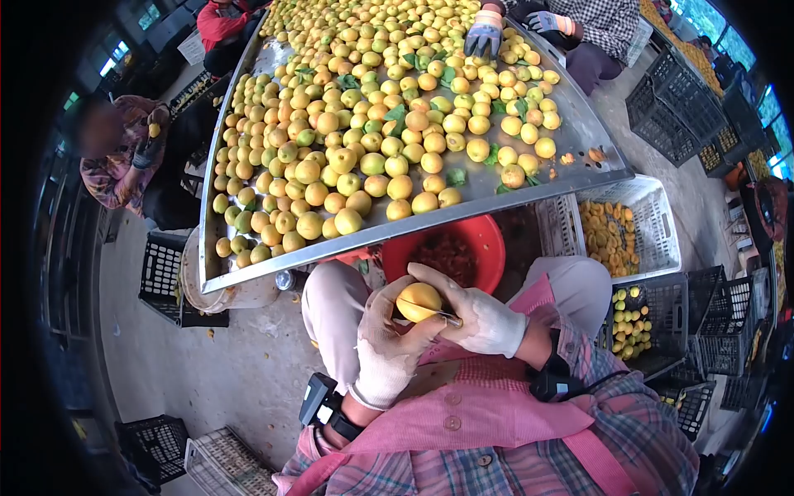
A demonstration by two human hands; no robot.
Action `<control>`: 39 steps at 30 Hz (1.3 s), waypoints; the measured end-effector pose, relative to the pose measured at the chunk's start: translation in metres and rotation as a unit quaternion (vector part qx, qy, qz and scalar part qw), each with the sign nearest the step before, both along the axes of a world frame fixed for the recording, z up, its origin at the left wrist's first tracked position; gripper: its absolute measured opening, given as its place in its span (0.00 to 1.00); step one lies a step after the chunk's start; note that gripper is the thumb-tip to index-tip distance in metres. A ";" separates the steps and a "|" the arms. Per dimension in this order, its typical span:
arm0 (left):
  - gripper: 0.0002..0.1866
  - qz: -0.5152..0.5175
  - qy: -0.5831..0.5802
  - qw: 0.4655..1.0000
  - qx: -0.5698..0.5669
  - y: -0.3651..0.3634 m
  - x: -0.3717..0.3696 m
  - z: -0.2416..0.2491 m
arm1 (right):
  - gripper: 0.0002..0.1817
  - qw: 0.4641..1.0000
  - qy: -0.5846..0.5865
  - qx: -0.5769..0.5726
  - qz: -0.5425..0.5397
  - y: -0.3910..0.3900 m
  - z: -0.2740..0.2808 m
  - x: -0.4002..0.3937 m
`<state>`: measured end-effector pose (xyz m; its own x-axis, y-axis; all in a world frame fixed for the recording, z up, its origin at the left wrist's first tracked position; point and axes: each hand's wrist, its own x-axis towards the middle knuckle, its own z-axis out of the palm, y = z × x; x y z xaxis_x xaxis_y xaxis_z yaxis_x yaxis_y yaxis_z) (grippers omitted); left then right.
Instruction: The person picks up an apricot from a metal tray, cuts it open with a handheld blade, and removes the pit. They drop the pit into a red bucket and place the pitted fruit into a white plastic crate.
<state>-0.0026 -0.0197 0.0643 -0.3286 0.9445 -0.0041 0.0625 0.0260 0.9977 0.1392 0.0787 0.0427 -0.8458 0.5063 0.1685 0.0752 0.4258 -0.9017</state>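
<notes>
My left hand (387,343), in a white glove, cups a yellow apricot (418,300) from below over my lap. My right hand (475,314), also gloved, grips a small knife (442,315) whose blade is pressed into the fruit's side. Both hands are close together just in front of a red bowl (484,240) that holds dark pits. A large metal tray (571,132) heaped with several yellow and green apricots (364,157) lies just beyond the bowl.
A white crate (653,223) with halved apricots and a black crate (653,322) with whole fruit stand to my right. Other people sit around the tray; a blue-gloved hand (484,35) reaches onto it at the far side. Black crates (161,277) stand on the floor to the left.
</notes>
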 end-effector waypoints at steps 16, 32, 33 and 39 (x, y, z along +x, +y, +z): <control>0.25 0.012 -0.046 0.999 0.009 0.006 0.008 -0.002 | 0.40 0.996 -0.084 0.033 0.004 -0.002 -0.028 -0.001; 0.20 -0.001 0.005 1.000 -0.006 0.007 0.003 -0.017 | 0.38 0.994 -0.063 -0.063 0.060 -0.003 -0.008 -0.004; 0.20 -0.004 0.008 1.000 -0.002 0.005 0.001 -0.017 | 0.38 0.995 -0.061 -0.059 0.057 -0.004 -0.003 -0.005; 0.17 -0.063 -0.076 0.995 0.026 0.002 0.003 -0.006 | 0.36 0.977 0.038 -0.178 0.112 0.000 0.013 -0.008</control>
